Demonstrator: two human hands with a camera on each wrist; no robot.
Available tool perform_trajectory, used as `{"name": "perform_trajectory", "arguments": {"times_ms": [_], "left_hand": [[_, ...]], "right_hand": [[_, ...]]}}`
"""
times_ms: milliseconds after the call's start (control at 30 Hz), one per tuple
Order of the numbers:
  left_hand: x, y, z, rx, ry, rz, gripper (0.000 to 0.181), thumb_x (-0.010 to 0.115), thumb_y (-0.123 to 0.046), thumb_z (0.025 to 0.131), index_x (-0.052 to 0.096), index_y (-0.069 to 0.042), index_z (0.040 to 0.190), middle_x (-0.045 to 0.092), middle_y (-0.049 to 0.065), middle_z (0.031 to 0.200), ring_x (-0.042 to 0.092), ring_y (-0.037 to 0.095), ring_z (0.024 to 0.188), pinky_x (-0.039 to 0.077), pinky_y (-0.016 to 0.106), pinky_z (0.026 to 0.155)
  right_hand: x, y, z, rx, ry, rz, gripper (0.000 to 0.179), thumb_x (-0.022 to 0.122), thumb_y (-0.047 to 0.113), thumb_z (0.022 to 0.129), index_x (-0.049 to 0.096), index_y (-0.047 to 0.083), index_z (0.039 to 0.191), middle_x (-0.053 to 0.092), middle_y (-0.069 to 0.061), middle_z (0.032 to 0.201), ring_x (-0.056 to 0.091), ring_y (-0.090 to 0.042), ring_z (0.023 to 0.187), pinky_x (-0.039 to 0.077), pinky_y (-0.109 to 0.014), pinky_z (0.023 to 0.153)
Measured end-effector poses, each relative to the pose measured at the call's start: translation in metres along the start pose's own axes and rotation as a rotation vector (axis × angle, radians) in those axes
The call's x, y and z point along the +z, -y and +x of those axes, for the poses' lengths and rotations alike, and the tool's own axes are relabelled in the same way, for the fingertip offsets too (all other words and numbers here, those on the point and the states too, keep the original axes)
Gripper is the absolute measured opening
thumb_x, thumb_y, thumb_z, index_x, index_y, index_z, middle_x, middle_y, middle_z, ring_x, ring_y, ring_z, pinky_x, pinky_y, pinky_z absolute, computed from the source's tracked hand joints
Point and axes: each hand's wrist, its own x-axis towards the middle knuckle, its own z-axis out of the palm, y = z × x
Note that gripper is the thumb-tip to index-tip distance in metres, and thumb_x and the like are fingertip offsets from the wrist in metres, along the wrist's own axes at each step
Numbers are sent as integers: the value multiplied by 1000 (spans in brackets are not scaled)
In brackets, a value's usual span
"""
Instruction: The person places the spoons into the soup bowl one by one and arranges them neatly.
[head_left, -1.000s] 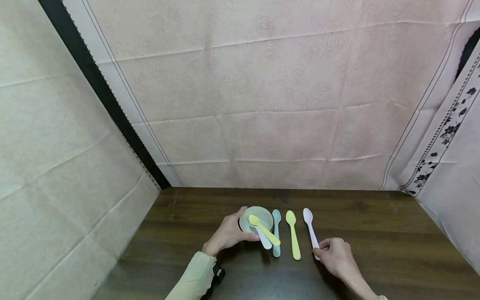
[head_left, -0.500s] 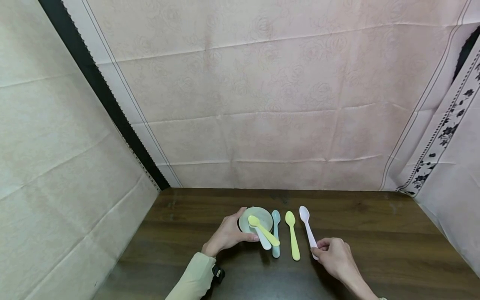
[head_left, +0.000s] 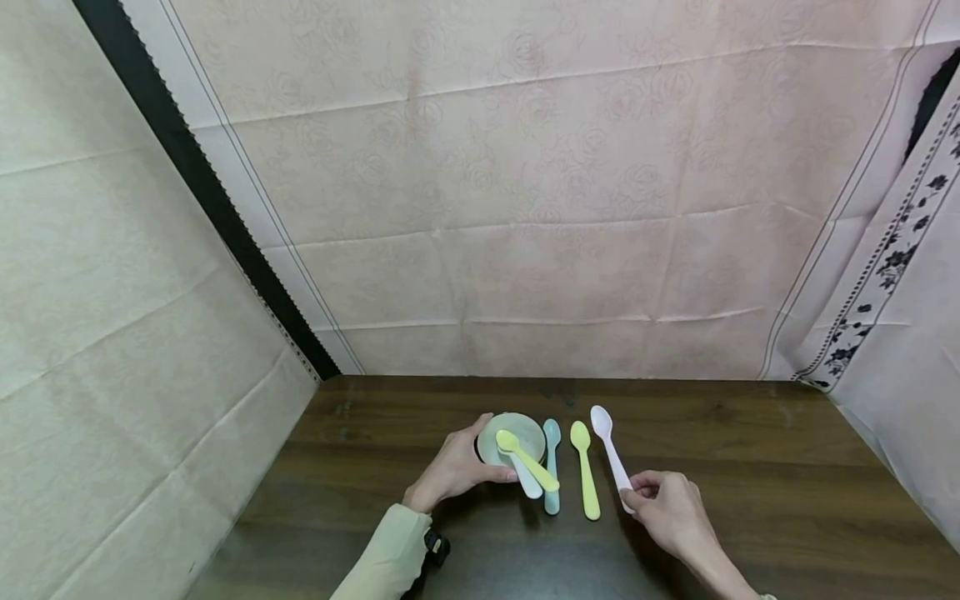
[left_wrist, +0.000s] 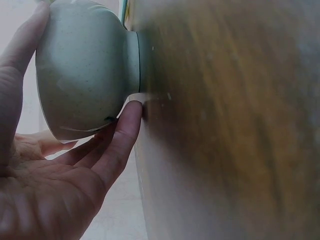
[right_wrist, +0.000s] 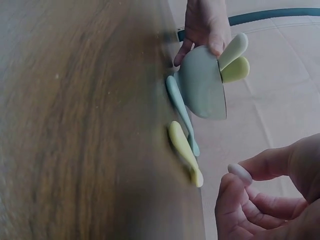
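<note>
My left hand [head_left: 459,468] grips a pale green bowl [head_left: 530,427] from its left side, thumb at the near rim and fingers round the far side. Inside the bowl lean a yellow-green spoon [head_left: 534,467] and a whitish spoon [head_left: 531,486], handles jutting over the rim towards me. Between thumb and fingertips, my right hand [head_left: 670,510] pinches the handle end of a pale lilac spoon [head_left: 612,457], its scoop pointing away from me. In the right wrist view, only the rounded handle end [right_wrist: 241,174] shows; the hand hides the remainder.
Just right of the bowl, a light blue spoon [head_left: 552,462] lies on the dark wooden table [head_left: 720,433]. Beside it lies a second yellow-green spoon [head_left: 587,475], left of the lilac one. Pale cloth [head_left: 540,208] hangs at the table's back edge and on both sides.
The lilac spoon has shifted left and away from me, its scoop end swinging towards the yellow-green spoon on the table. My left hand and the bowl have stayed in place.
</note>
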Motion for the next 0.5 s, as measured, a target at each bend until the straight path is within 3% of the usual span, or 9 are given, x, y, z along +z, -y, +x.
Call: {"name": "perform_trajectory", "arguments": {"times_ms": [500], "left_hand": [[0,-1,-1,8,2,-1,118,97,-50,81,35,-4,170,56,18,163,56,33,146,46,59,121]], "right_hand": [[-1,6,-2,-17,13,25,8,79,11,93,82,6,99,72,4,74,58,-6,65,42,-24,61]]}}
